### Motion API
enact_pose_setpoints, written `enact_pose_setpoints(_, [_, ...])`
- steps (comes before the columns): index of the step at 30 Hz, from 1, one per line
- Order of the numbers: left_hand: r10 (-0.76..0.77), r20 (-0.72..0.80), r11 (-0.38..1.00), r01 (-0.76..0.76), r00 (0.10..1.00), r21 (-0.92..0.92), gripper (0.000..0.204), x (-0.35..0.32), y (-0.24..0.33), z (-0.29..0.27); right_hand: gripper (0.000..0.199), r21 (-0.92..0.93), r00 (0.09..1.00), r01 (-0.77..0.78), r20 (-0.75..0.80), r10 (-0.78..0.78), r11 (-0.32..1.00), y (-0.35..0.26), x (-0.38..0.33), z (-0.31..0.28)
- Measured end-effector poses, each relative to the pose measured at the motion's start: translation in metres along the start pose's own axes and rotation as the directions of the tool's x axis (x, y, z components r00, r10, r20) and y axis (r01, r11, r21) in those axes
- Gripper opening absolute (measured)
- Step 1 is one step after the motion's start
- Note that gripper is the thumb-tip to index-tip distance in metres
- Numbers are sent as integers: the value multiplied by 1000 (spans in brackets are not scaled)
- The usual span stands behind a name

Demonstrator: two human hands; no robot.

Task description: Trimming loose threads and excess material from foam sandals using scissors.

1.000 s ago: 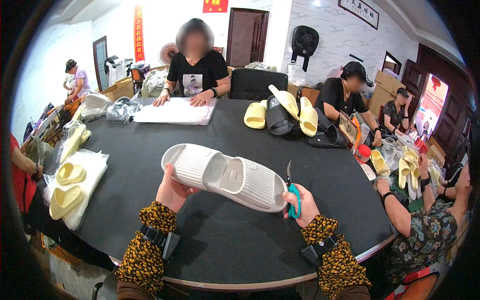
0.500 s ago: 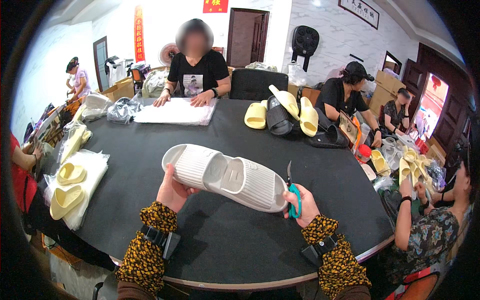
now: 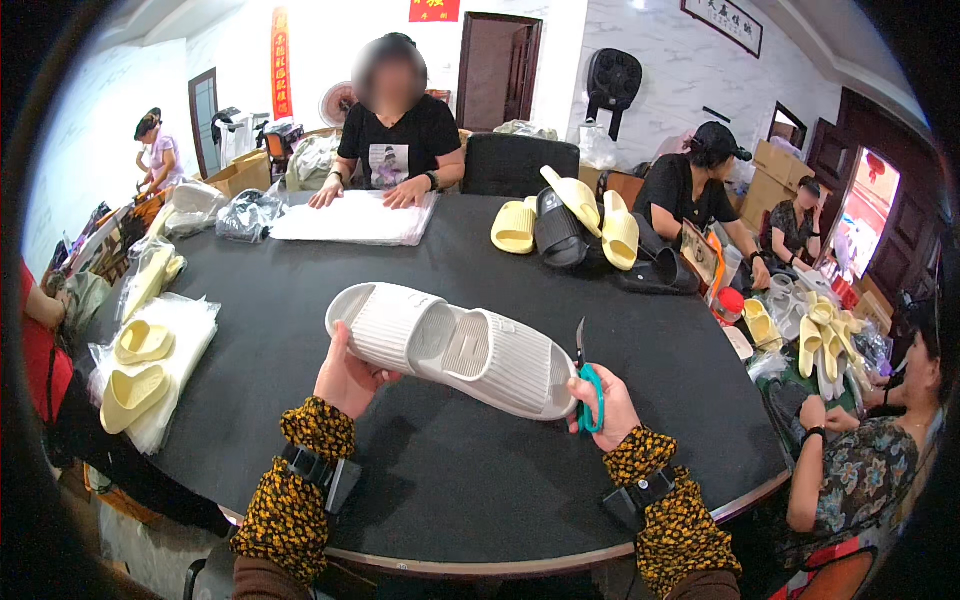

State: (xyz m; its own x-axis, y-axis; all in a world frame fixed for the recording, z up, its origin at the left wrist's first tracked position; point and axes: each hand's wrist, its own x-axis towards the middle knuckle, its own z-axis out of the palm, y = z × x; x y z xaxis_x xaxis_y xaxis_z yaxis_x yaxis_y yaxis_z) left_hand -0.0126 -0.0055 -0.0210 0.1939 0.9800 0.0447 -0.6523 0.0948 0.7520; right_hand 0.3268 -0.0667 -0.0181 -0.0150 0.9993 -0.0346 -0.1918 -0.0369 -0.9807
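Observation:
A pair of light grey ribbed slide slippers (image 3: pixel 395 325) is held above the black table, the two overlapping in one long row with the toe openings near the middle. My left hand (image 3: pixel 348 382) grips the left end, thumb against the side and fingers underneath. At the other end, my right hand (image 3: pixel 617 412) pinches the slipper tip between thumb and fingers. That hand also holds teal-handled scissors (image 3: pixel 598 395), their dark blades pointing up and away from me. The fingers under the slippers are partly hidden.
The black table (image 3: pixel 450 500) spreads under my hands. Yellow slippers (image 3: pixel 135 398) lie on clear bags at left. Far side: a stack of plastic bags (image 3: pixel 350 222) under a co-worker's hands, and yellow and black slippers (image 3: pixel 565 230). More people and slippers are at right.
My hands keep their grip on the slippers and scissors, the slippers tilting slightly. At right, a co-worker's hand has come down from the yellow slippers.

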Motion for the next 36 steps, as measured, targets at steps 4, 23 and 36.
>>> enact_pose_setpoints(4, [2,-5,999,-2,1000,33,61,3,0,-2,41,8,1000,-11,-3,11,1000,-4,-2,5])
enact_pose_setpoints(23, [26,-15,1000,-26,1000,15,59,-3,0,9,45,-17,1000,-6,-4,6,1000,1,-1,0])
enact_pose_setpoints(36, [38,39,999,-39,999,38,61,6,-2,-5,47,-7,1000,10,-5,-10,1000,1,4,1])
